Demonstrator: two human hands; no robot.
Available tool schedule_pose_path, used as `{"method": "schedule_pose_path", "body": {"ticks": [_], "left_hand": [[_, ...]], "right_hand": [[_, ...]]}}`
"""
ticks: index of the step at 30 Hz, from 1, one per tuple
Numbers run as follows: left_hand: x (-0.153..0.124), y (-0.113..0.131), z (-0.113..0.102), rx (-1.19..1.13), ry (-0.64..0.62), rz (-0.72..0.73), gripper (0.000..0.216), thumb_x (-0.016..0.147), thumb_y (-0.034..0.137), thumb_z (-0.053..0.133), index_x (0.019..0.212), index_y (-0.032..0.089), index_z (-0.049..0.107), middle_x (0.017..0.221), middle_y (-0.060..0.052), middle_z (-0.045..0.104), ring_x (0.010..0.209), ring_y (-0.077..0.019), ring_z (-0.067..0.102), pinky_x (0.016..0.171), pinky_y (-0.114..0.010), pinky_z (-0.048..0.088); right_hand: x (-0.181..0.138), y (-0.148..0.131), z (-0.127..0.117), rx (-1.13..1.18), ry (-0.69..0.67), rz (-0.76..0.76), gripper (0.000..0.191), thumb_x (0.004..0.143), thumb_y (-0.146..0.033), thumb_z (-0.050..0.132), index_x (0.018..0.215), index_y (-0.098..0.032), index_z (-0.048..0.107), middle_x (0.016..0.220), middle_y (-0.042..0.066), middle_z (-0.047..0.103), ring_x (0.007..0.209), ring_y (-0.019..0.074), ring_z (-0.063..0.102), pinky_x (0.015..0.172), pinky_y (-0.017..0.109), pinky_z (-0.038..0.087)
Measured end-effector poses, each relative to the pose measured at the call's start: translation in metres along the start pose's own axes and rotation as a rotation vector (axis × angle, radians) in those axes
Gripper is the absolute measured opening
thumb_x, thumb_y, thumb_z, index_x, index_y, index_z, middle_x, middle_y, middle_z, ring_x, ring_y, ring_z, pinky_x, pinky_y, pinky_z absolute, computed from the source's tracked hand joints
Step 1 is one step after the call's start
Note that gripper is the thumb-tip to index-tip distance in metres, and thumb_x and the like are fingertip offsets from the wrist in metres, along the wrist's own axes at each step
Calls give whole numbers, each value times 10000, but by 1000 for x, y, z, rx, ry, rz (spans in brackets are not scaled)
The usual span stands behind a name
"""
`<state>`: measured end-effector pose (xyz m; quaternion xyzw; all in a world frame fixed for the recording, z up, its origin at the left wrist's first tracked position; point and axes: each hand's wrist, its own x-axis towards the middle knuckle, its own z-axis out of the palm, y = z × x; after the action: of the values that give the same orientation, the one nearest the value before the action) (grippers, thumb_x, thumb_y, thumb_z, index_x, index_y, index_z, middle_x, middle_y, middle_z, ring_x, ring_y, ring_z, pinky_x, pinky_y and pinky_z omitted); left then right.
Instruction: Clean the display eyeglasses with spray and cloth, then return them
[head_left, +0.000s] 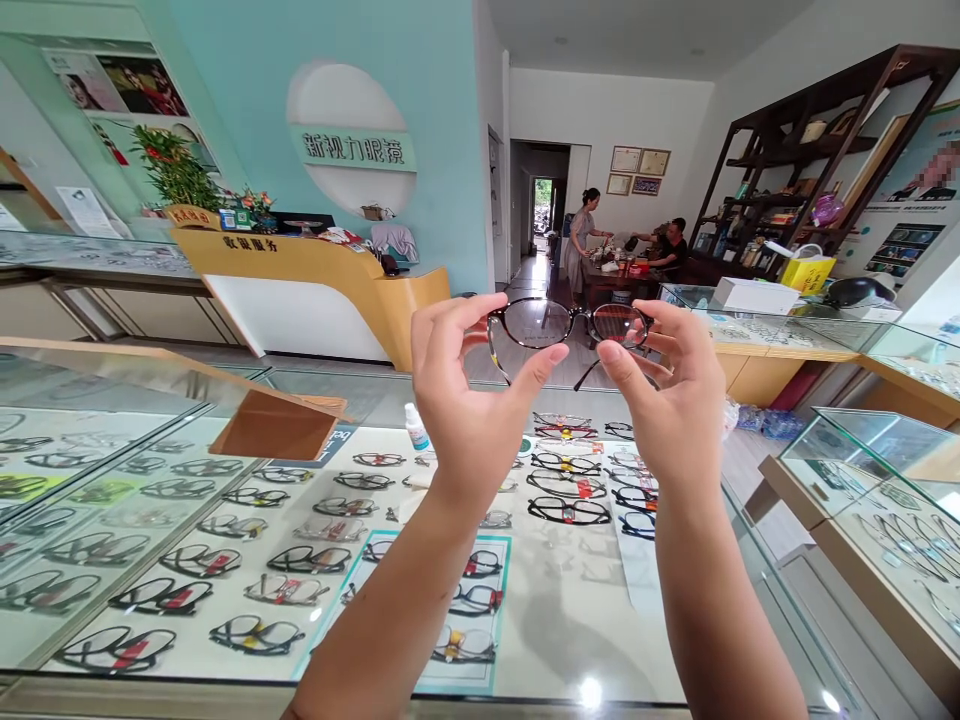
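Note:
A pair of eyeglasses (576, 312) with a dark rim is held up in the air over the glass display case (559, 640). My left hand (480, 385) pinches it at the left end, fingers above and thumb below the lens. At the other end my right hand (664, 390) grips the frame the same way. One temple hangs down behind the left lens, and part of the other shows below the right one. Beneath my hands, several rows of glasses are laid out; a black pair (568, 511) with a red tag is among the nearest.
A small white bottle (415, 428) and a brown box-like stand (279, 420) are on the counter. Another glass case (885, 500) stands at the right. Beyond are a yellow reception desk (315, 275), a dark shelf (795, 150) and two people around a table (615, 278).

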<state>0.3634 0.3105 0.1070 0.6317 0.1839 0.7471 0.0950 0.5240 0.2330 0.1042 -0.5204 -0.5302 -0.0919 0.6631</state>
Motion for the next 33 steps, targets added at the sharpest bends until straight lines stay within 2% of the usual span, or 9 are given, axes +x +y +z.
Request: {"method": "schedule_pose_path", "body": {"ticks": [4, 7, 14, 20, 28, 33], "left_hand": [[0, -1, 0, 12, 3, 7, 546, 789, 451, 968, 1244, 262, 733, 1191, -64, 650, 1118, -217, 667, 953, -390, 615], [1, -4, 1, 4, -14, -17, 539, 803, 476, 952, 1255, 272, 741, 1180, -59, 653, 1098, -206, 665, 943, -373, 608], [0, -11, 6, -122, -69, -176, 592, 801, 511, 946, 1308, 287, 738, 1192, -74, 665, 1120, -215, 668, 959, -365, 600], [-3, -17, 12, -179, -62, -284, 646, 768, 518, 964, 1310, 267, 717, 1201, -85, 696, 1155, -225, 683, 974, -364, 598], [-4, -20, 16, -199, -58, -309, 649, 734, 513, 987, 1265, 251, 721, 1227, -96, 715, 1147, -227, 695, 955, -370, 596], [-5, -19, 16, -149, -9, -254, 599, 753, 506, 976, 1233, 248, 724, 1185, -83, 711, 1109, -220, 698, 925, -359, 592]], "right_hand": [[-1, -1, 0, -61, 6, -30, 482, 969, -532, 755, 1387, -320, 642, 1343, 93, 643, 1167, 253, 670, 894, 429, 657], [-3, -6, 0, -139, 61, -80, 488, 976, -562, 741, 1379, -304, 642, 1323, 99, 630, 1158, 254, 652, 893, 429, 651], [-5, -14, 2, -251, 164, -159, 490, 964, -593, 750, 1331, -281, 658, 1223, 94, 629, 1078, 253, 645, 866, 437, 636], [-4, -10, 4, -269, 198, -173, 482, 947, -598, 766, 1313, -299, 670, 1202, 90, 613, 1075, 263, 634, 851, 447, 634], [-3, -9, 7, -254, 190, -160, 471, 953, -552, 781, 1324, -285, 670, 1229, 103, 610, 1112, 272, 634, 860, 445, 635], [-4, -3, 9, -203, 196, -145, 552, 940, -580, 784, 1365, -275, 607, 1279, 105, 621, 1117, 268, 650, 893, 461, 635]]}}
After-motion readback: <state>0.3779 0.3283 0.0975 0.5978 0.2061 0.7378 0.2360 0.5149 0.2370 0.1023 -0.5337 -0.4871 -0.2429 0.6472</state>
